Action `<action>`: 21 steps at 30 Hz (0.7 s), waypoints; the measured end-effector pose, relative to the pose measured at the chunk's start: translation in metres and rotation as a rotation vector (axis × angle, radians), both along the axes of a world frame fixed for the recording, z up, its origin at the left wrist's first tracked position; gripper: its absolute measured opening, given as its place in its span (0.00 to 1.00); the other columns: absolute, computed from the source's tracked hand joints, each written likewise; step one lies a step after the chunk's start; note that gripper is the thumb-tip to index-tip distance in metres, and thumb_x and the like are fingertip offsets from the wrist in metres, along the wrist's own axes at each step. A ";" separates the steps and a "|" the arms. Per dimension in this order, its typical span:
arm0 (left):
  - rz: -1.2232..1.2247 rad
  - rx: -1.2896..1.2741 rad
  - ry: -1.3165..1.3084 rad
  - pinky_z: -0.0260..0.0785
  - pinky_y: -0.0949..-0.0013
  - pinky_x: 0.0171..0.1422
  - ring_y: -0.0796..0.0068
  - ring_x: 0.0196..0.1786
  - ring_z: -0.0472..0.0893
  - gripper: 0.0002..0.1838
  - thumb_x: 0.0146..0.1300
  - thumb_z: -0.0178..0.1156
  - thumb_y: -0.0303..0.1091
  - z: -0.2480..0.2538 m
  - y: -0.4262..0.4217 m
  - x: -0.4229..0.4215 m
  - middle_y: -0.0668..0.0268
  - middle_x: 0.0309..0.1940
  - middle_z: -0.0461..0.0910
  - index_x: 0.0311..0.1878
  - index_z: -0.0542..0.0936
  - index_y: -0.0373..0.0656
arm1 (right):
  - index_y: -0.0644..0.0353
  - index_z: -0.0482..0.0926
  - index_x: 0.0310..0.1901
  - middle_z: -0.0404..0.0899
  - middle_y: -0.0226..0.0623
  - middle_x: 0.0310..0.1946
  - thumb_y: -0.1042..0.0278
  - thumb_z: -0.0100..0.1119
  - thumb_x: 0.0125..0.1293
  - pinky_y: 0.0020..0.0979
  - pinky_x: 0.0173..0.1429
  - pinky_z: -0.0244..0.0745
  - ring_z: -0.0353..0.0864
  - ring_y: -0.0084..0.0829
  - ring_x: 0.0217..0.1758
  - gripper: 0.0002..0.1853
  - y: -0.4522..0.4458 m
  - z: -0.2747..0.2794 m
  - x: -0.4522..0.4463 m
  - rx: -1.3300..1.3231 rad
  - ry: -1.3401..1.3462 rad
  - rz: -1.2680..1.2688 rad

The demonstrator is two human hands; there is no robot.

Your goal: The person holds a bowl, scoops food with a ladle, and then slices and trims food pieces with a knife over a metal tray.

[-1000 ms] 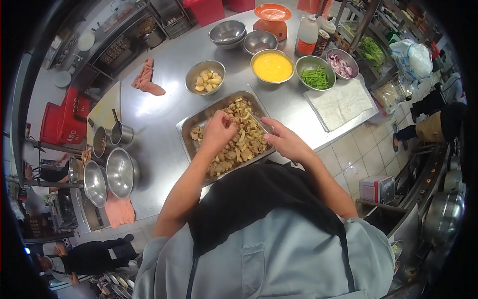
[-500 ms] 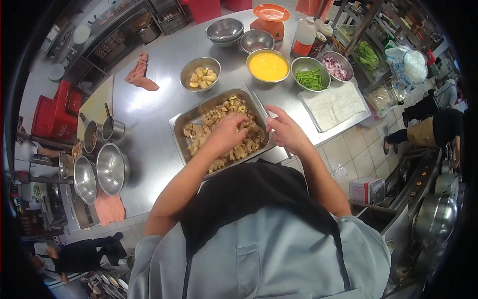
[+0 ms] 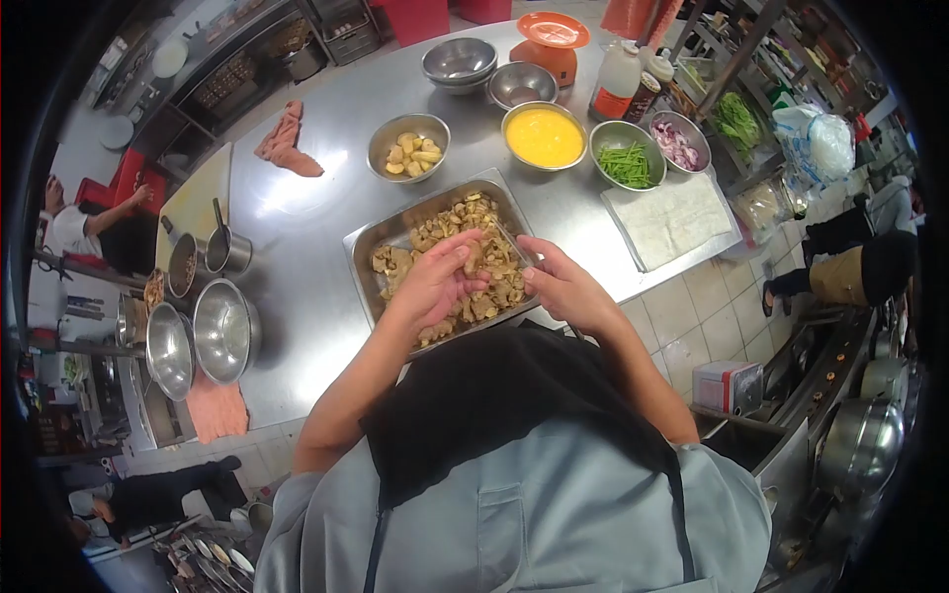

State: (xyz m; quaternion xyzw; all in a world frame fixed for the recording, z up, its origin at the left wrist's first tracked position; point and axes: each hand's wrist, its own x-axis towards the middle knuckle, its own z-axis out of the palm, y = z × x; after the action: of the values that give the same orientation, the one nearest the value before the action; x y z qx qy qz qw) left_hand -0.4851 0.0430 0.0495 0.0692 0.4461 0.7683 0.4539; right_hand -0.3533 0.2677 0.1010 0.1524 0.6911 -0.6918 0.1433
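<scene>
- Currently, the left hand (image 3: 445,287) is over the metal tray (image 3: 368,259), its fingers bent and somewhat spread, with a brownish piece showing between them; whether they are clamped on it, I cannot tell.
- The right hand (image 3: 568,287) is at the tray's right edge, thumb and fingers clamped on a slim tool (image 3: 510,239) that points towards the far left; its kind is unclear.
- The brown food pieces (image 3: 470,211) lie heaped in the tray, which stands slantwise near the middle of the counter (image 3: 306,252), just before the black apron (image 3: 465,415).
- Beyond the tray, to the far left, a steel bowl (image 3: 379,150) holds pale yellow chunks (image 3: 415,156).
- To the right of that bowl, another holds yellow liquid (image 3: 546,135); next come bowls of cut green vegetable (image 3: 627,166) and of purple-and-white pieces (image 3: 674,146).
- On the right, near those two bowls, a white cloth (image 3: 672,225) lies flat.
- At the far edge are stacked bowls (image 3: 460,61) and an orange scale (image 3: 554,32).
- On the left, two saucepans (image 3: 229,254) stand near two large tilted bowls (image 3: 225,328).
- A co-worker (image 3: 114,227) reaches out an arm past the left end.
</scene>
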 end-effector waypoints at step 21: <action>0.322 0.223 -0.144 0.83 0.59 0.59 0.56 0.58 0.87 0.10 0.81 0.56 0.35 -0.004 -0.036 0.032 0.59 0.58 0.84 0.60 0.74 0.45 | 0.53 0.66 0.78 0.75 0.28 0.34 0.61 0.53 0.82 0.25 0.39 0.69 0.71 0.19 0.34 0.27 -0.044 0.025 -0.025 0.033 0.091 0.189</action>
State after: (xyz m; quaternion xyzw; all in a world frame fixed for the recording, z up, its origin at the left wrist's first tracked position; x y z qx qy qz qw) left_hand -0.4533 0.0066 0.0453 -0.0083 0.3300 0.8784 0.3455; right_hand -0.3779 0.2236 0.1256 0.0574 0.7196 -0.6699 0.1737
